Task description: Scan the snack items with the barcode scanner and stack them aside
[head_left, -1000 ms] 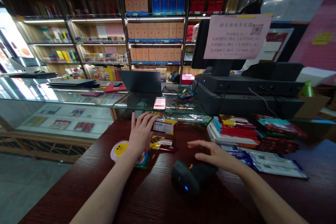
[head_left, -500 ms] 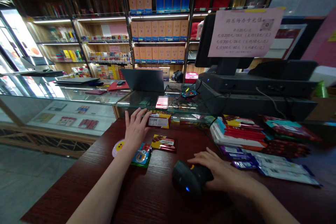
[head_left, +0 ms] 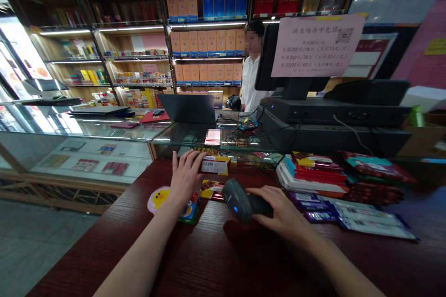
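Note:
My right hand grips the handle of a black barcode scanner, which is raised over the dark wooden counter. My left hand has its fingertips at the left end of a yellow and red box with a barcode label facing up; whether it grips the box I cannot tell. A yellow and brown chocolate pack lies below that box, partly hidden by the scanner. Beside my left wrist are a round pack with a yellow duck and a blue-green pack, partly covered by the wrist.
Stacked chocolate packs and purple and white wrapped bars lie at the right. A black monitor with a pink sign stands behind them. A laptop is on the glass case. A person in a white shirt stands beyond.
My right hand has lifted the scanner up and slightly left, over the chocolate pack. My left hand has shifted slightly right and down. A person has appeared beside the monitor.

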A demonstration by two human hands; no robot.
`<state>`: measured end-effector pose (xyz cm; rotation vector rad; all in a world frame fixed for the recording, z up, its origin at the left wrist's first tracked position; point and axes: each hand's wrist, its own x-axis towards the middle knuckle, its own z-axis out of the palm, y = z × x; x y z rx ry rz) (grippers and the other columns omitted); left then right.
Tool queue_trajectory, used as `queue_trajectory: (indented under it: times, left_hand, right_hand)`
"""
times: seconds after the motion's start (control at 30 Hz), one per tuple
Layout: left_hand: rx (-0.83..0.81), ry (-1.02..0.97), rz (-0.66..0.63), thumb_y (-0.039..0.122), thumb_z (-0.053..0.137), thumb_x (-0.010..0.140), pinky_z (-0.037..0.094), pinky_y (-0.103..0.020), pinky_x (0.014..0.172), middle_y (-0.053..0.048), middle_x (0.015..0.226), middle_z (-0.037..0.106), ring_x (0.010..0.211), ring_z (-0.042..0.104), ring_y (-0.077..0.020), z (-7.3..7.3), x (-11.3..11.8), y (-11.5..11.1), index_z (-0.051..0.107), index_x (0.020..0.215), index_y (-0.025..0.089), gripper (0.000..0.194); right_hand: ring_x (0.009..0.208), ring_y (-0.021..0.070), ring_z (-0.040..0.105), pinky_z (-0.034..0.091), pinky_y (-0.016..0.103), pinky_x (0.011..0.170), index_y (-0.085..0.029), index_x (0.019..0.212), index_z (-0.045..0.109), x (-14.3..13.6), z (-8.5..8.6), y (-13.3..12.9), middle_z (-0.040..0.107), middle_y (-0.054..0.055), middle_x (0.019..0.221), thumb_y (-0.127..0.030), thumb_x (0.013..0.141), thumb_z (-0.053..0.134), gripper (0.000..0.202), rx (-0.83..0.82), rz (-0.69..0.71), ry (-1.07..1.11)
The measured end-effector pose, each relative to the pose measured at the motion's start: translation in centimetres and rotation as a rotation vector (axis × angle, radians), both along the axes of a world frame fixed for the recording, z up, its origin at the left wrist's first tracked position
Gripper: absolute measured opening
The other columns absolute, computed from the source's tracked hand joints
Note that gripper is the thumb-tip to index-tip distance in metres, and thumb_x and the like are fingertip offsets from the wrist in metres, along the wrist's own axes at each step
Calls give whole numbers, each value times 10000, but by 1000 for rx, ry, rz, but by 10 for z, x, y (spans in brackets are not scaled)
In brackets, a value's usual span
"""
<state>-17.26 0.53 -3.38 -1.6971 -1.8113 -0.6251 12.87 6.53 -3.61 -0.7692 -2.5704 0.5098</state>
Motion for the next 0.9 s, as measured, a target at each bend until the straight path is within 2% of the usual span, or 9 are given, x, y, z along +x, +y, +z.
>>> queue_trajectory:
  times: [0.23,0.5,0.73,0.9]
  left_hand:
    - [-25,20,-38,171,629,855,73,-620,1229,-82,1384,575,1363,435,-283,-2,11,0,468,1422,240,594]
    - [-19,24,-52,167,640,847,81,-613,1232,-92,1375,578,1359,440,-283,-6,9,0,474,1419,241,600]
    - [-19,14,-54,173,618,858,67,-612,1231,-90,1389,568,1365,431,-286,-5,9,0,468,1424,244,590]
    - [-32,3,-48,153,621,847,88,-612,1228,-87,1385,570,1360,435,-284,0,10,-2,456,1425,244,608]
  right_hand:
    - [1178,269,572,400,451,1033,-250,1262,601,-9,6,-11,683,73,1213,-244,822,665,445,-38,17,-1]
    - [1211,279,556,390,444,1058,-253,1244,613,-9,7,-12,665,79,1254,-312,832,666,419,-95,-4,-24]
    - [1243,289,529,364,451,1079,-259,1283,603,-6,1,-6,654,77,1284,-328,825,677,468,-112,16,-32]
    - [1269,290,504,351,443,1088,-274,1362,564,1,-3,0,619,73,1345,-326,778,718,606,-167,84,-104]
